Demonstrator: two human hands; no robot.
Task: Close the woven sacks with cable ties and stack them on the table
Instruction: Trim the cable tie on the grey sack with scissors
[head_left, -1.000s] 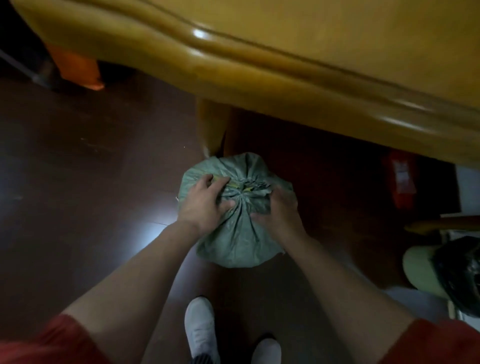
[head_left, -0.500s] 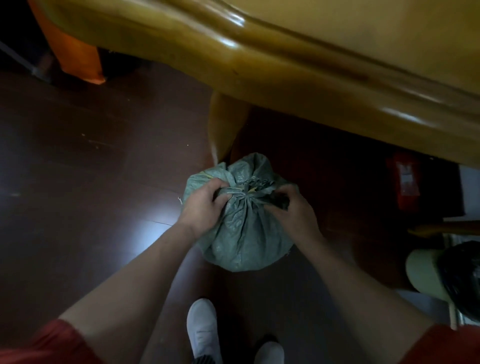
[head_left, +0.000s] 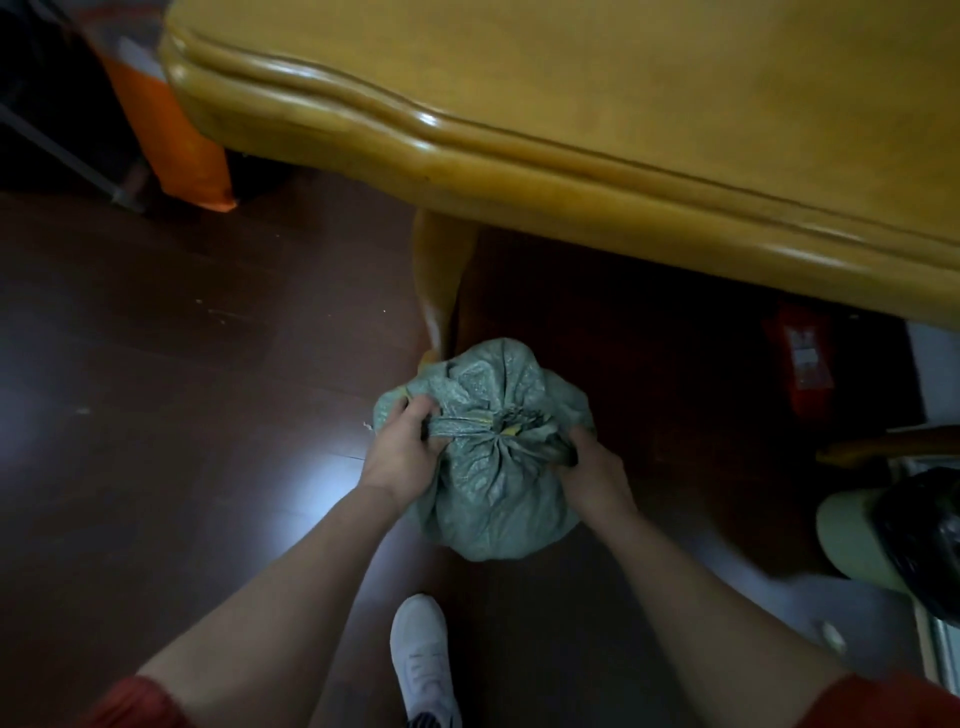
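Where earlier close at the neck, now gripping sack folds with left hand and right hand apart; judged tied, ready for table.

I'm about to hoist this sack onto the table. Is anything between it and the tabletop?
The left hand and right hand grip the sack at its gathered neck. It is down by the table leg; only the table's rim lies on the way up. Nothing else visible does.
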